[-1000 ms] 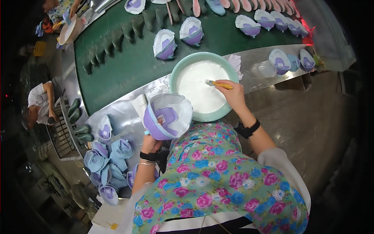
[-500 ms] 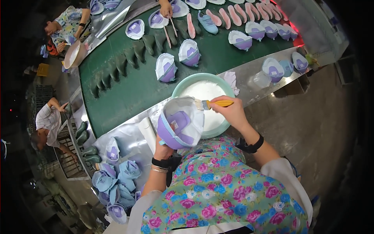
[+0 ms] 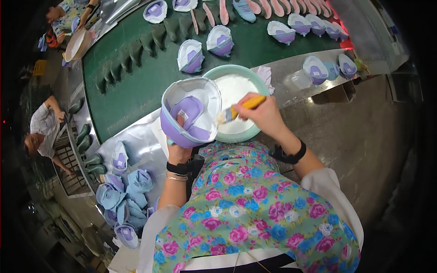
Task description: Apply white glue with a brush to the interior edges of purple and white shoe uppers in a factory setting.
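My left hand (image 3: pixel 180 152) grips a purple and white shoe upper (image 3: pixel 167 123) from below, its open underside tilted up toward me and the fingers partly hidden behind it. Between the fingers of my right hand (image 3: pixel 261 113) is a paintbrush (image 3: pixel 248 103) with a yellow handle. The pale bristles touch or nearly touch the upper's white right rim; which of the two I cannot tell. Just beyond both hands stands a mint-green basin (image 3: pixel 260 82) of white liquid, partly covered by the upper.
A green conveyor belt (image 3: pixel 150 86) carries dark green shoe lasts (image 3: pixel 135 51), pink insoles (image 3: pixel 223 14) and more uppers (image 3: pixel 190 57). Blue and purple uppers (image 3: pixel 132 191) are heaped at lower left. A clear cup (image 3: pixel 301 79) stands on the metal ledge. Two other people are at the left.
The brush has moved down along the upper's right rim and its handle slants more. My view has shifted, and the co-worker's hand at the top is out of sight.
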### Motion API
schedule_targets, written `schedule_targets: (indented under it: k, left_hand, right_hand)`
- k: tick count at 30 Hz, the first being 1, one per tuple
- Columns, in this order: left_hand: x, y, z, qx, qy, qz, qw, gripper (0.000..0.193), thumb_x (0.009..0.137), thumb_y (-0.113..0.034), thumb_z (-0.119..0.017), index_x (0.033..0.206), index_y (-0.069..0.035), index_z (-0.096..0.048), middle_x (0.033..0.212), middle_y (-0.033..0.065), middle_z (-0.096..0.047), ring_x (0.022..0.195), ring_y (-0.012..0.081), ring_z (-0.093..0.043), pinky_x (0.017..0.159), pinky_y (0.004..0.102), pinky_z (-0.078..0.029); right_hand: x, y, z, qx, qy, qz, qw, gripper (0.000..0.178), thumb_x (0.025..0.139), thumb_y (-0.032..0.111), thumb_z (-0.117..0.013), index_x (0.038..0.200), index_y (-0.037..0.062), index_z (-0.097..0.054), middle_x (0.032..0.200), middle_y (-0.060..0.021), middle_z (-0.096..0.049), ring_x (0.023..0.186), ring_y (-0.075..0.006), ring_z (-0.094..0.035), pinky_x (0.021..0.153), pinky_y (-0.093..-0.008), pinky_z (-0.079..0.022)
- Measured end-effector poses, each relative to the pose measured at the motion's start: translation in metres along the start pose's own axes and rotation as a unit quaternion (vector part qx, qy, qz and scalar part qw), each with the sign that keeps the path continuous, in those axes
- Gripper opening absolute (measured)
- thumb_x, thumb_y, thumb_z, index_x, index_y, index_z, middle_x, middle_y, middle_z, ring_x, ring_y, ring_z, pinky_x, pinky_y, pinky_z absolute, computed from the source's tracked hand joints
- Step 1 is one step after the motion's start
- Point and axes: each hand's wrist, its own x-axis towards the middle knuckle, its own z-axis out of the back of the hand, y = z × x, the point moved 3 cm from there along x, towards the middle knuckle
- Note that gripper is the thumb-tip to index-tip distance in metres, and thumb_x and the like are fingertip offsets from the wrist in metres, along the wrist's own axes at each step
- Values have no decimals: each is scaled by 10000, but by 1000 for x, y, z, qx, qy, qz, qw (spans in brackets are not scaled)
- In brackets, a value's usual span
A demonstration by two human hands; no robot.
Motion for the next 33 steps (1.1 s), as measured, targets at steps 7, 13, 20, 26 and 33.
schedule_targets:
  k: [7, 13, 20, 26, 33]
  left_hand:
    - [-4, 3, 32, -182, -42, 224, 956, 428, 756, -142, -570, 1175, -70, -515, 1131, 88, -581, 1027, 274, -573, 904, 415, -471]
    - [-10, -5, -18, -51, 267, 101, 957, 423, 937, -277, -453, 1286, -40, -452, 1183, 132, -561, 1084, 249, -558, 950, 394, -460]
    - [-2, 14, 27, -115, 32, 354, 928, 294, 790, -71, -588, 1080, -27, -581, 989, 96, -632, 902, 218, -619, 835, 371, -512]
    - [84, -7, 104, -22, -9, 138, 990, 317, 958, -214, -428, 1233, -69, -494, 1145, 59, -580, 1044, 180, -561, 938, 373, -445]
    - [255, 63, 162, -143, -93, -8, 985, 498, 921, 16, -388, 1389, -109, -271, 1292, 138, -444, 1166, 302, -477, 978, 449, -439]
  right_hand:
    - [20, 57, -2, -71, 29, 188, 979, 108, 772, 91, -694, 819, -1, -662, 716, -32, -648, 679, -80, -606, 618, -214, -474]
    - [23, 100, -70, -7, 302, 275, 913, 127, 764, 46, -706, 882, 11, -679, 814, -32, -676, 730, -97, -616, 652, -223, -475]
    - [63, 11, -11, -28, 141, 59, 988, 121, 789, 106, -695, 751, 11, -631, 651, -37, -625, 554, -86, -567, 507, -234, -445]
    - [19, -18, 24, 78, -23, -54, 995, 132, 816, 66, -662, 742, -16, -590, 628, -78, -615, 520, -109, -565, 484, -228, -447]
    - [28, -30, 8, 52, -48, -148, 986, 109, 810, 25, -658, 760, -26, -577, 649, -95, -618, 534, -123, -581, 491, -228, -463]
